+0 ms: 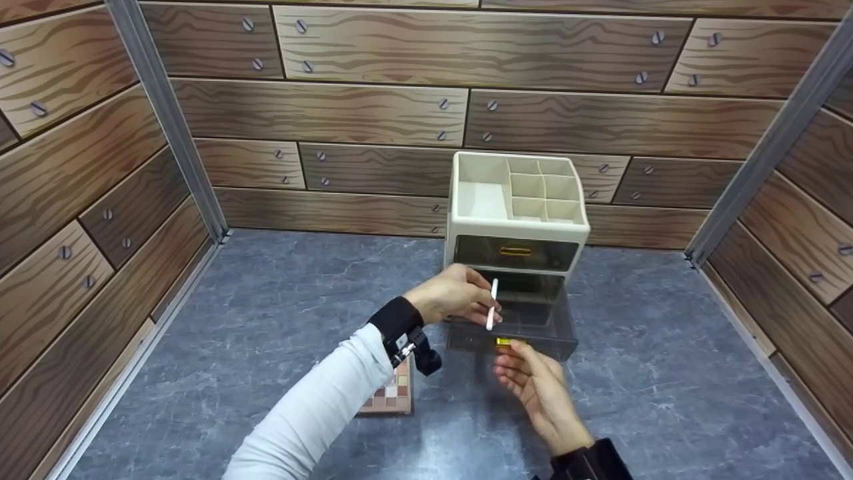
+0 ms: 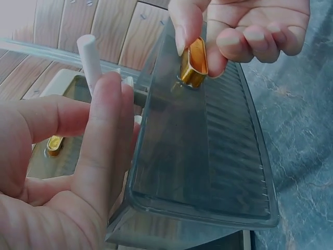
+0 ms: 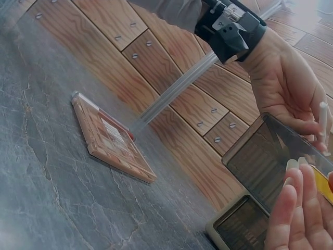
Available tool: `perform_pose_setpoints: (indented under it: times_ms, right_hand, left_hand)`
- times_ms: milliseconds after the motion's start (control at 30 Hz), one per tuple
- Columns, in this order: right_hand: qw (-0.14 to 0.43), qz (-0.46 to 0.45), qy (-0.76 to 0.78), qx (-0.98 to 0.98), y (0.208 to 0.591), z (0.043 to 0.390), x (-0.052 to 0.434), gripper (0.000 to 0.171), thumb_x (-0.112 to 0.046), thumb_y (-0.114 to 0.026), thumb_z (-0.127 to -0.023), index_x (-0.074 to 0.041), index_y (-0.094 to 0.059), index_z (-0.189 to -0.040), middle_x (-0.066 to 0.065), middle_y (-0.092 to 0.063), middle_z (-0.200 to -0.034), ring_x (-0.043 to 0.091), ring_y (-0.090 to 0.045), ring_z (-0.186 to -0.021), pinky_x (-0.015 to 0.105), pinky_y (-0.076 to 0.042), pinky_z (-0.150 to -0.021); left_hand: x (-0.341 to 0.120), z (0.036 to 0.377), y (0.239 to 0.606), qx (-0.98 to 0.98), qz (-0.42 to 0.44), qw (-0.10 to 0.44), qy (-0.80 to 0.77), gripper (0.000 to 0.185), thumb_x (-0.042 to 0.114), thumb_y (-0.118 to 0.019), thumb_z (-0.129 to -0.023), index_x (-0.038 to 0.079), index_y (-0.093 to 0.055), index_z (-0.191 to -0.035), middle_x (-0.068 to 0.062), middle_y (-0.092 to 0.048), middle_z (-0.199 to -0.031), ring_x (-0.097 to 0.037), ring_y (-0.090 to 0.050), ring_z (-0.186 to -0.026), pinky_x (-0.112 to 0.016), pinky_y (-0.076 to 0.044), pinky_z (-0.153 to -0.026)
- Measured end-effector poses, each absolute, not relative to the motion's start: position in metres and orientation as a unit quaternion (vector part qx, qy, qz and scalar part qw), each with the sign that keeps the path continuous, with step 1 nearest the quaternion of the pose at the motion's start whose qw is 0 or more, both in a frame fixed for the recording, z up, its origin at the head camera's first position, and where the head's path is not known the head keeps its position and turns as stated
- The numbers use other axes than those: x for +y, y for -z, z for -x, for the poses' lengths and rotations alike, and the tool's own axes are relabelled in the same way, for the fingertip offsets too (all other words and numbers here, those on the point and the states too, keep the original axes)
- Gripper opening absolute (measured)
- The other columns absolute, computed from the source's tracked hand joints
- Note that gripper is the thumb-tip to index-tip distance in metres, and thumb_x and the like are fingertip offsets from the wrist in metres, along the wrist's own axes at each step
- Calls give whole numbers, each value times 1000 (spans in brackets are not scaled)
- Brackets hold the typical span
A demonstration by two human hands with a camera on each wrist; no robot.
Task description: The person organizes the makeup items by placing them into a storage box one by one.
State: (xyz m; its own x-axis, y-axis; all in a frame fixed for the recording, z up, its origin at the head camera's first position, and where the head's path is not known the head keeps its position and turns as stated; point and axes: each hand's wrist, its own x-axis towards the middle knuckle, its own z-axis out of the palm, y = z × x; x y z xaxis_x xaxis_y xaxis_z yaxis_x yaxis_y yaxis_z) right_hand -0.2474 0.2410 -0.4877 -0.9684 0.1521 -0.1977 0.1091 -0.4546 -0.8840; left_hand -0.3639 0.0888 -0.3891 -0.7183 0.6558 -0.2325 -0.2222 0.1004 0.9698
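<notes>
A cream desk organizer (image 1: pixel 516 230) with open top compartments and two smoky drawers stands at the back of the grey table. Its lower drawer (image 1: pixel 526 323) is pulled out towards me. My left hand (image 1: pixel 483 303) pinches a thin white stick (image 1: pixel 492 305) upright over the open drawer; in the left wrist view the white stick (image 2: pixel 89 57) sits between thumb and fingers. My right hand (image 1: pixel 510 352) pinches the drawer's gold handle (image 1: pixel 506 342), and the left wrist view shows thumb and forefinger on the gold handle (image 2: pixel 193 62). The upper drawer (image 1: pixel 514 253) is closed.
An eyeshadow palette (image 1: pixel 393 393) lies flat on the table under my left forearm, also visible as the palette (image 3: pixel 112 140) in the right wrist view. Wood-patterned walls (image 1: pixel 373 113) enclose the grey marbled table (image 1: pixel 280 313) on three sides.
</notes>
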Motion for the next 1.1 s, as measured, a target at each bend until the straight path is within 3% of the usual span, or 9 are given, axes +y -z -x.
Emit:
perform_pose_setpoints:
  times_ms: [267,533,1100]
  right_hand:
    - [9,127,-844,-520,489,247,241,19,-21,-58,-94,-4,-67,-89,4,-68,-73,15,-66,-67,25,-55,-63]
    - [14,136,-846,-516,489,246,244,20,-20,-57,-94,-6,-68,-87,3,-68,-71,14,-66,-65,24,-54,-62]
    - [11,129,-846,-518,489,247,242,21,-22,-60,-93,-2,-68,-90,5,-68,-73,15,-66,-67,25,-55,-62]
  left_hand:
    - [100,366,390,681,-149,329,-637,38,-14,-57,-86,-16,-42,-121,-32,-63,-101,-30,-70,-77,-34,-58,-73]
    - [115,366,389,725,-139,319,-594,6,-14,-60,-83,-9,-57,-83,-19,-63,-75,-23,-66,-63,-30,-59,-66]
    - [131,374,395,739,-143,305,-584,20,-17,-56,-79,-1,-49,-70,-14,-56,-69,-22,-62,-57,-32,-59,-67]
